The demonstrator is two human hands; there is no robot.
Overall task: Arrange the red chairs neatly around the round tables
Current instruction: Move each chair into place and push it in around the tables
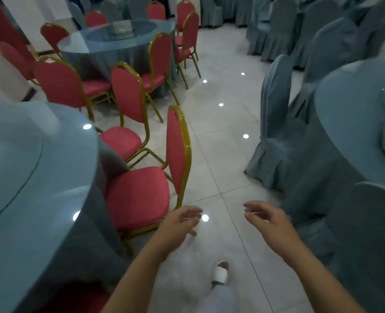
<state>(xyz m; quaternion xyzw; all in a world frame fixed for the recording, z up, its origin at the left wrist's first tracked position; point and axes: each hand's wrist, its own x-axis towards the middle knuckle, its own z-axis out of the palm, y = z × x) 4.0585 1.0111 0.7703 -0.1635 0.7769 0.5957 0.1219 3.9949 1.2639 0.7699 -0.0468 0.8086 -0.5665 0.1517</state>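
A red chair (141, 193) with a gold frame stands at the round blue-clothed table (28, 177) on my left, seat toward the table. A second red chair (123, 105) stands just beyond it, turned at an angle. Several more red chairs ring the far round table (119, 41). My left hand (182, 222) hovers just below the near chair's back, fingers relaxed, holding nothing. My right hand (266, 220) is out over the floor, fingers loosely spread and empty. Neither hand touches a chair.
A white tiled aisle (221, 136) runs ahead between the tables. On the right stand a blue-clothed table (356, 123) and several blue-covered chairs (275, 123). My foot in a white slipper (221, 272) is on the floor below my hands.
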